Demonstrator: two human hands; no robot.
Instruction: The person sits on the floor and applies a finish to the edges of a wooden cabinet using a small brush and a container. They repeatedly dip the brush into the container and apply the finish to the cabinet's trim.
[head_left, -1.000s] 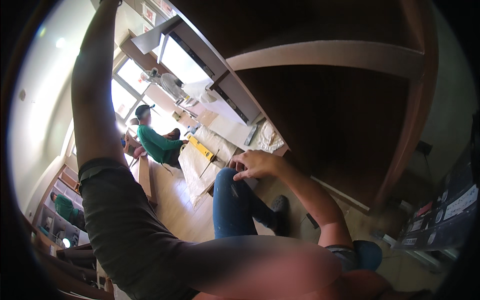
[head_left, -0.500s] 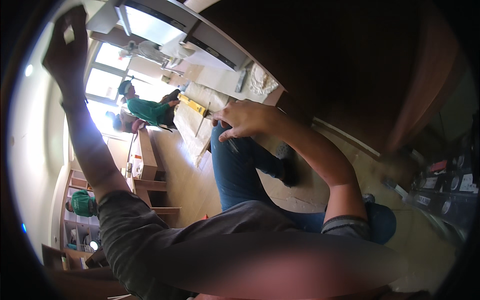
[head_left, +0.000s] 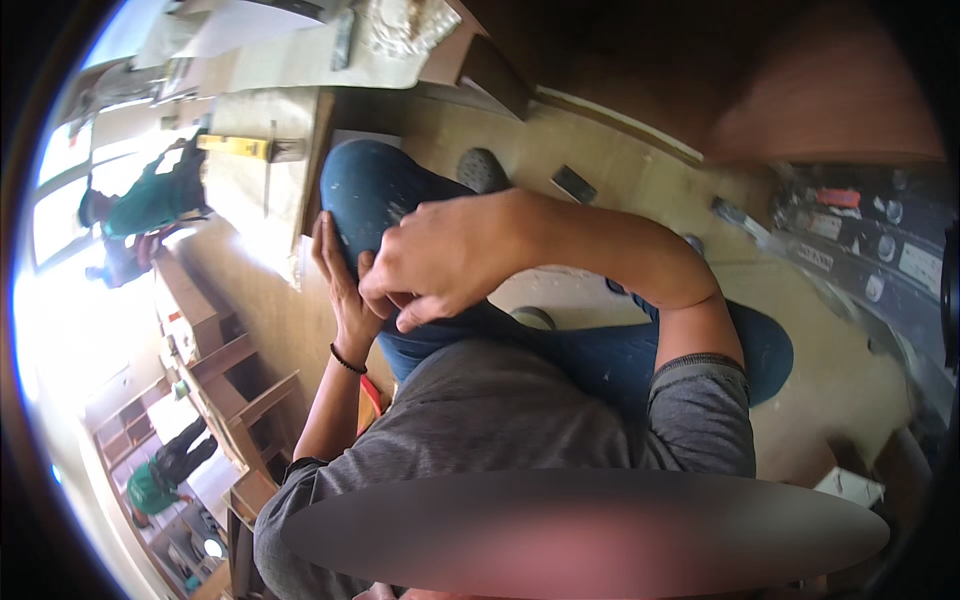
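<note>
Both my hands meet over my bent knee, in blue jeans (head_left: 365,185) with pale spots. My left hand (head_left: 348,295), with a dark bead bracelet (head_left: 348,360) at the wrist, rests against the side of the leg, its fingers stretched out. Close beside it, touching or nearly touching, my right hand (head_left: 450,250) lies over the thigh. Its fingers are curled toward the thumb, and the hand itself hides whatever may be between them.
A yellow spirit level (head_left: 235,147) lies on a paper-covered surface at left. On the floor ahead is a dark flat rectangular object (head_left: 574,184). Black cases (head_left: 820,240) stand at right. Two people in green (head_left: 150,205) (head_left: 155,485) are at left, near wooden cabinet parts (head_left: 215,350).
My left hand has come down from the upper left to my knee beside my right hand. My right hand has shifted slightly down and its fingers have curled. The view has turned.
</note>
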